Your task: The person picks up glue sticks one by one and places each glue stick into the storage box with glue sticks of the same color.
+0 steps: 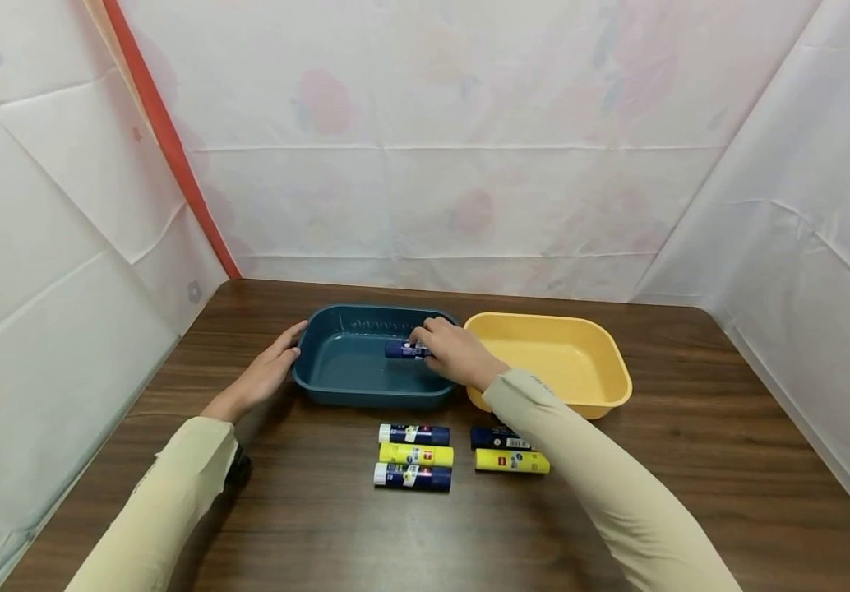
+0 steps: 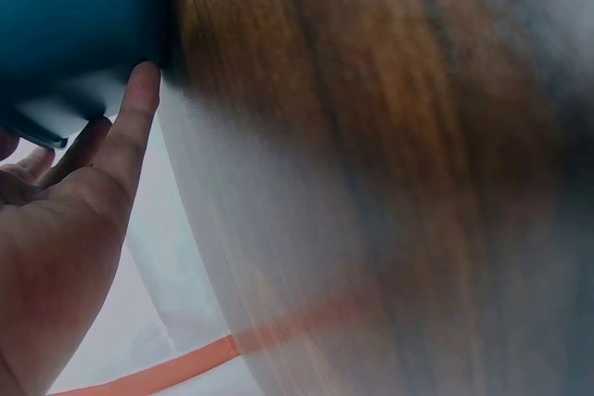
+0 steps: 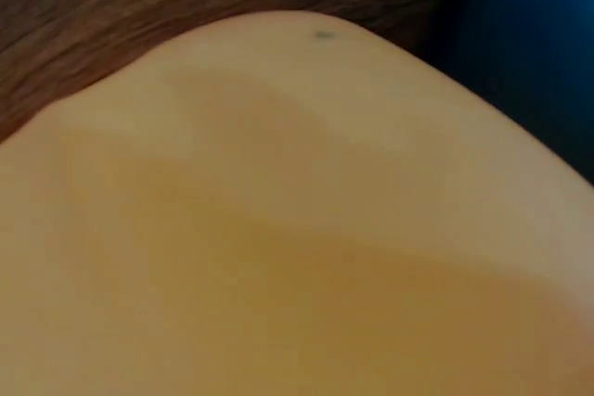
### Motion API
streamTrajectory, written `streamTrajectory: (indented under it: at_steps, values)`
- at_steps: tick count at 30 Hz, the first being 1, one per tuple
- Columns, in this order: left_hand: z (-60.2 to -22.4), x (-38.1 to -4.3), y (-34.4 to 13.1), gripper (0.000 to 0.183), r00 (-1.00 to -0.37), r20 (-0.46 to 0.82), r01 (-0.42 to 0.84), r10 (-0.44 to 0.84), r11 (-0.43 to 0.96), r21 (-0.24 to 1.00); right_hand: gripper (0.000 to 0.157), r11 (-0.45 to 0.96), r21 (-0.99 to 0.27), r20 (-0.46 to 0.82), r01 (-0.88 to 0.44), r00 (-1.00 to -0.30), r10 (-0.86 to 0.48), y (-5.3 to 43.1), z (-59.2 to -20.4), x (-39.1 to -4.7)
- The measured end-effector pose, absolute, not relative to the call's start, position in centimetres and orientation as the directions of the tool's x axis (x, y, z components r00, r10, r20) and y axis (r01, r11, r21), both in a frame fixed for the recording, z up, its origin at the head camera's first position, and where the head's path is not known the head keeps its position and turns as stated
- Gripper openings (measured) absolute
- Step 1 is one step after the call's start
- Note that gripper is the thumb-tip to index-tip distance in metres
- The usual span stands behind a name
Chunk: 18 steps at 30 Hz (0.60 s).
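Observation:
In the head view, my right hand pinches a dark blue glue stick over the right part of the blue plastic tub. The stick lies level, its right end hidden by the fingers. My left hand rests at the tub's left end, fingertips right at the rim. In the left wrist view, that hand's fingers reach out nearly straight along the tub's outer wall. A blurred yellowish surface fills most of the right wrist view and hides the right hand's fingers there.
A yellow tub stands right of the blue one. In front lie two dark blue glue sticks with a yellow one between them. Beside them, another yellow stick lies by a dark one, partly under my right sleeve.

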<state>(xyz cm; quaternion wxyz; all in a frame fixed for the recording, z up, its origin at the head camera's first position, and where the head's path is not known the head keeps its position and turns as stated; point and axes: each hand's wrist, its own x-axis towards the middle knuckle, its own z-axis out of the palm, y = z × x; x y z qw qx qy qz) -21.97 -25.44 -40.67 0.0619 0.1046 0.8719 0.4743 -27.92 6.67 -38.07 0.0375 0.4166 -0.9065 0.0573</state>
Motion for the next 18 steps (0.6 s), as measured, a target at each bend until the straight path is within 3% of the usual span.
streamTrajectory:
  at_steps: [18]
  values:
    - [-41.0,-22.0,-25.2,0.052,-0.972,-0.018,0.112,0.235,0.530,0.841,0.026,0.702,-0.050,-0.040,-0.710,-0.701,-0.712,5.4,-38.9,-28.5]
